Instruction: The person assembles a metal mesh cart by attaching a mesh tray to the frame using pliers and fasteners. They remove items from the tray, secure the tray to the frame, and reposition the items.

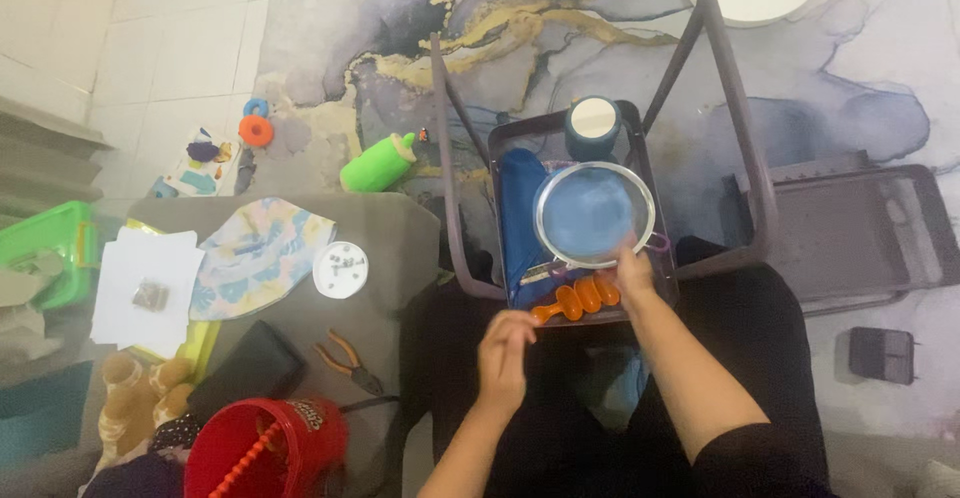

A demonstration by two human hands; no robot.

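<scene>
Head view: right hand (632, 276) pinching rim of round sieve (592, 214) over dark tray (630, 123); left hand (505, 353), loosely curled, empty, near orange beaded piece (578, 300) at tray edge. Risk: sieve tipping, piece rolling off.

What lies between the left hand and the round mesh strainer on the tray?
In the head view, an orange beaded piece lies between the left hand and the strainer, which the right hand touches at its rim.
</scene>
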